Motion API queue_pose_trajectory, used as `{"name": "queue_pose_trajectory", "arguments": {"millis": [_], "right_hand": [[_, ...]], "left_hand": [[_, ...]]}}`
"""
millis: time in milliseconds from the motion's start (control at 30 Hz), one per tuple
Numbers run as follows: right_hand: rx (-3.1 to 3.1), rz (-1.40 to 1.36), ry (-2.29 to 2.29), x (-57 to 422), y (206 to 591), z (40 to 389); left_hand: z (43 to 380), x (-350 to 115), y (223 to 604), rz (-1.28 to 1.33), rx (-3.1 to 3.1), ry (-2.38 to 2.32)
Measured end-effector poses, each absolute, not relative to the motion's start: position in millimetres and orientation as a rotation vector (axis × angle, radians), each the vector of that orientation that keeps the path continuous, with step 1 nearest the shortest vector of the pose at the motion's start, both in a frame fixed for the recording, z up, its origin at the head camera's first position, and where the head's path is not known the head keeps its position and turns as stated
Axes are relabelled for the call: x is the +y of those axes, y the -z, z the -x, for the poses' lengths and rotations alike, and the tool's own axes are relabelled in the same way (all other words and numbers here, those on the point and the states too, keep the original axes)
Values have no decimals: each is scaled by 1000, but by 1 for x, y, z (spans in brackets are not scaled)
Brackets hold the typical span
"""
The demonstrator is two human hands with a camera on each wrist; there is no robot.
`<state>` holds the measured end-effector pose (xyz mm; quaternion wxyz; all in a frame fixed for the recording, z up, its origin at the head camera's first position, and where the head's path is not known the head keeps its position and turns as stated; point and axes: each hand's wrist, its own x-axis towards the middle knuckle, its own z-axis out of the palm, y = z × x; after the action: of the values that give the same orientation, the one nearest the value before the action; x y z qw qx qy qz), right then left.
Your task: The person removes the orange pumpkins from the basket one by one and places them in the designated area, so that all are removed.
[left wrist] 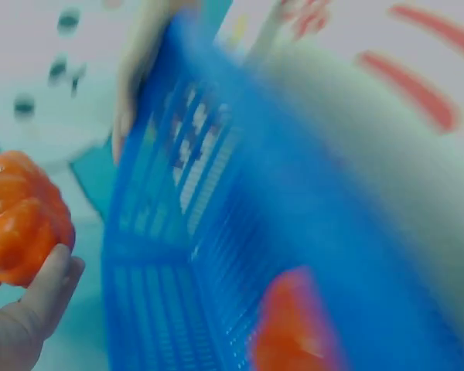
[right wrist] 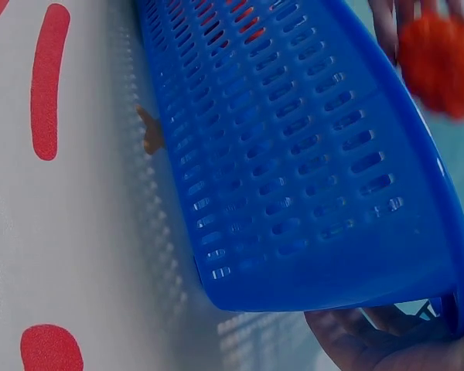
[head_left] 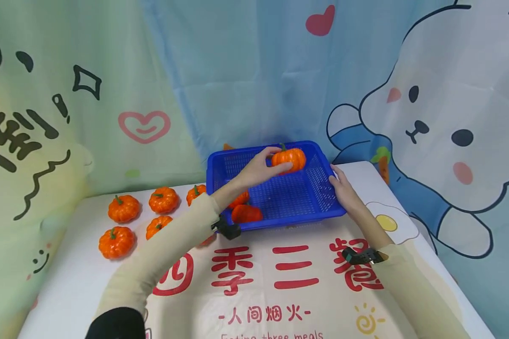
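Note:
My left hand [head_left: 258,170] pinches a small orange pumpkin [head_left: 294,160] with a green stem, held above the far right part of a blue plastic basket [head_left: 280,195]. In the left wrist view the thumb and fingers lie against the ribbed pumpkin [left wrist: 23,224]. My right hand [head_left: 345,192] grips the basket's right end; its fingers [right wrist: 363,328] reach beneath the rim in the right wrist view. Inside the basket, at its left, lie an orange pumpkin [head_left: 240,198] and a redder piece [head_left: 247,214], partly hidden by my left arm.
Several orange pumpkins [head_left: 124,208] stand on the left of the table [head_left: 74,261], some partly behind my left sleeve. An orange tip [head_left: 228,147] shows behind the basket's far rim. A printed curtain [head_left: 237,70] hangs behind the table.

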<state>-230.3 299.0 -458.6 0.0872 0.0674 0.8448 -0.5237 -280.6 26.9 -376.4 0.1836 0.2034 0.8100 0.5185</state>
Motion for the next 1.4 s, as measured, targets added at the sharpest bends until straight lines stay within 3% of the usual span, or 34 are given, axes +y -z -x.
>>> {"name": "queue_pose_trajectory", "arguments": {"millis": [333, 500, 967, 1133, 1400], "right_hand": [[2511, -176, 1554, 297, 459, 230], [2511, -192, 1562, 303, 455, 227], [2490, -162, 1559, 296, 456, 231], [2507, -164, 1554, 295, 456, 235], [2487, -134, 1571, 298, 461, 233]], "left_hand": [[148, -61, 393, -654, 2323, -1585], [103, -89, 418, -727, 2453, -1555], [53, -114, 459, -409, 2595, -1475], [41, -149, 472, -266, 2813, -1465], [38, -274, 478, 639, 2979, -1128]]}}
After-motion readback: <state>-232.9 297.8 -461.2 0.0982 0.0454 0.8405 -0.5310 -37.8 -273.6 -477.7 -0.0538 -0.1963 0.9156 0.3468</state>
